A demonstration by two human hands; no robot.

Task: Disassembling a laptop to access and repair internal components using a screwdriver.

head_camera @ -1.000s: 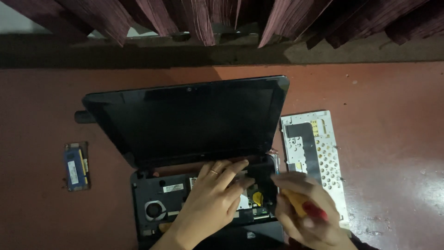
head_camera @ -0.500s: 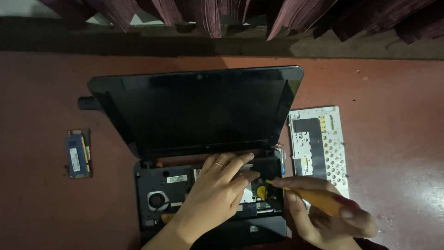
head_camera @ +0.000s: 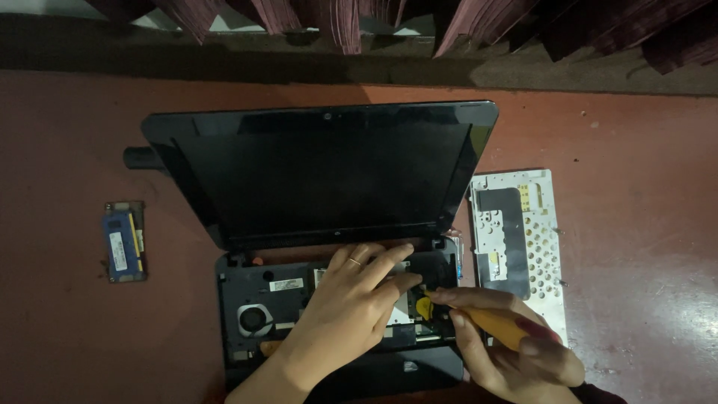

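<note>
Laptop: a small black laptop [head_camera: 329, 224] sits opened up on the red-brown bench [head_camera: 636, 127], screen tilted back and dark, the base stripped so its insides show.
Base edges: the near edge of the base runs almost to the bottom of the view; a round fan [head_camera: 254, 318] sits in the left part of the base.
Left hand: the left hand [head_camera: 351, 307] comes up from the bottom of the view and lies flat across the middle of the open base, palm down, a ring on one finger.
Left fingers: the fingers [head_camera: 389, 258] are spread and stretched toward the hinge, pressing on the parts beneath, gripping nothing.
Right hand: the right hand [head_camera: 508, 348] comes in from the lower right, its wrist at the base's right corner.
Right fingers: curled tight around a screwdriver [head_camera: 490, 325] with an orange handle, forefinger laid along the top.
Screwdriver tip: it points left into the base's right part, beside a yellow piece [head_camera: 423, 307] and just beside the left fingertips; the tip itself is too dark to make out.
Room right: a white plate with holes [head_camera: 520, 239] lies flat just beside the laptop's right edge, bare bench beyond it.
Room left: a blue memory card [head_camera: 123, 241] lies well apart from the laptop, with bare bench between.
Far edge: a dark ledge and hanging dark red cloth [head_camera: 336, 19] close off the back.
</note>
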